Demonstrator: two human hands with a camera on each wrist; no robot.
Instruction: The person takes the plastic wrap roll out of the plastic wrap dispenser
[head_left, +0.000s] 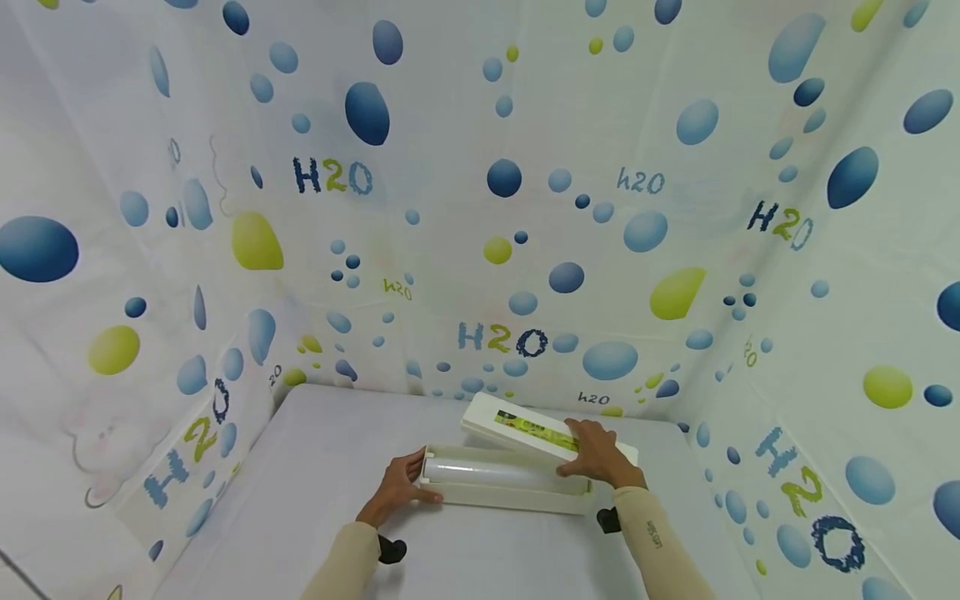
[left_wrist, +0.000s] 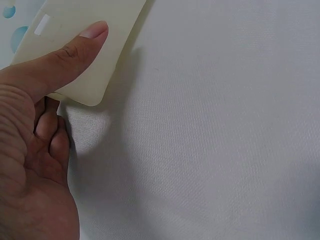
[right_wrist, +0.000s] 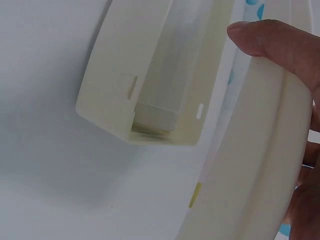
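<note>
A cream dispenser box (head_left: 510, 497) lies across the middle of the white table, with a roll of clear film (head_left: 495, 472) in its trough. Its lid (head_left: 525, 427), which bears a green label, is tipped back and open. My left hand (head_left: 397, 485) grips the box's left end; in the left wrist view the thumb (left_wrist: 75, 47) presses on the cream end panel (left_wrist: 100, 65) and the fingers curl under it. My right hand (head_left: 596, 454) holds the lid near its right end. The right wrist view shows the thumb (right_wrist: 280, 45) over the lid's edge (right_wrist: 260, 150), beside the box's open end (right_wrist: 145, 100).
The white table (head_left: 322, 467) is walled on three sides by a curtain (head_left: 480, 208) printed with blue and green bubbles. Black wrist mounts (head_left: 392, 550) show under both beige sleeves.
</note>
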